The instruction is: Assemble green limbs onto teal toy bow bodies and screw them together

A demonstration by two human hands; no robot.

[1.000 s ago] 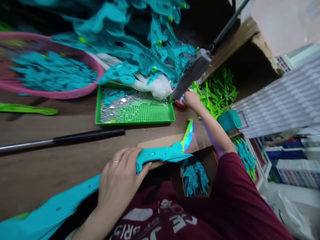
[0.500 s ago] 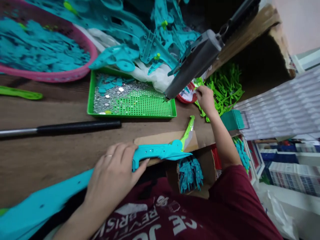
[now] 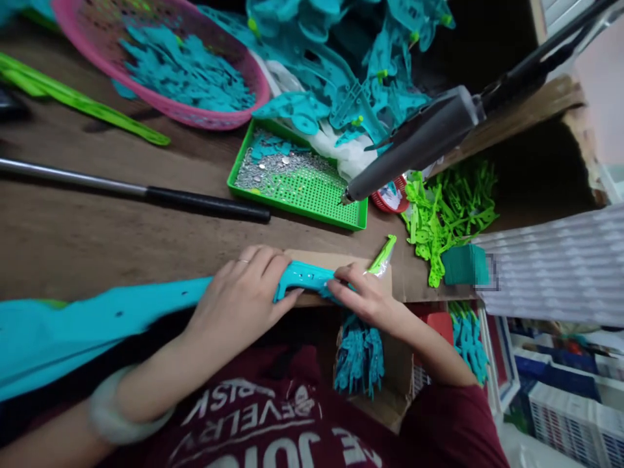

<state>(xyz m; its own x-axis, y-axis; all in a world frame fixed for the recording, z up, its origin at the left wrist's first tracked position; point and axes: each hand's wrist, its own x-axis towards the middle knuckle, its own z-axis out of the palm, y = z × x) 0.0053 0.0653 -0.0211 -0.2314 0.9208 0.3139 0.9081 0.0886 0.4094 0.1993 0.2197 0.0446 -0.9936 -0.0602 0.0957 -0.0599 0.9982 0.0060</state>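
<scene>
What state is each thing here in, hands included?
Turquoise part: lying at the bench edge.
Left hand: curled over the turquoise part.
Right hand: bent, touching the turquoise part.
Pink basket: partly filled with turquoise pieces.
Green tray: metal bits at one side, floor partly bare.
Red basket: holding whitish pieces.
Grey tool: slanted, tip down.
Black-handled rod: lying flat.
Lime parts: heaped loosely.
</scene>
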